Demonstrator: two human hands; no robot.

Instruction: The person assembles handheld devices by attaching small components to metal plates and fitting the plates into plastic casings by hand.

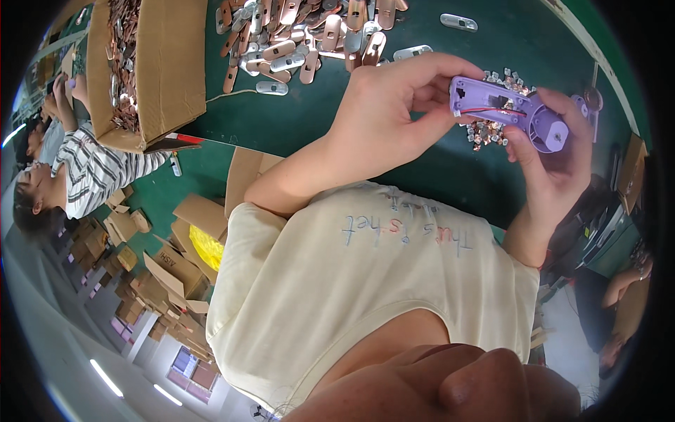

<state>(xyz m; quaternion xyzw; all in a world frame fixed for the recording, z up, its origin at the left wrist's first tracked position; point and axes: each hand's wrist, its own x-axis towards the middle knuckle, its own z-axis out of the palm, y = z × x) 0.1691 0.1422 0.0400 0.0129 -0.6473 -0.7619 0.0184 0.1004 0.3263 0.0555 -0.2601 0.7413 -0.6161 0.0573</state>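
**One purple casing (481,93), gripped at both ends**

Sits raised above the green table (562,60), over a heap of small metal bits (485,133). Shows red and black wires (499,110) along its inside. Pinched at the long end between thumb and fingers of the left hand (394,102). Clasped at the round end by the right hand (552,165), thumb at the near edge, fingers curled around the far side. Just right, another purple part (582,107). Farther left, scattered copper and silver oval plates (288,49), then a cardboard box (172,63) holding metal pieces. Beyond, a co-worker (98,176) in stripes.
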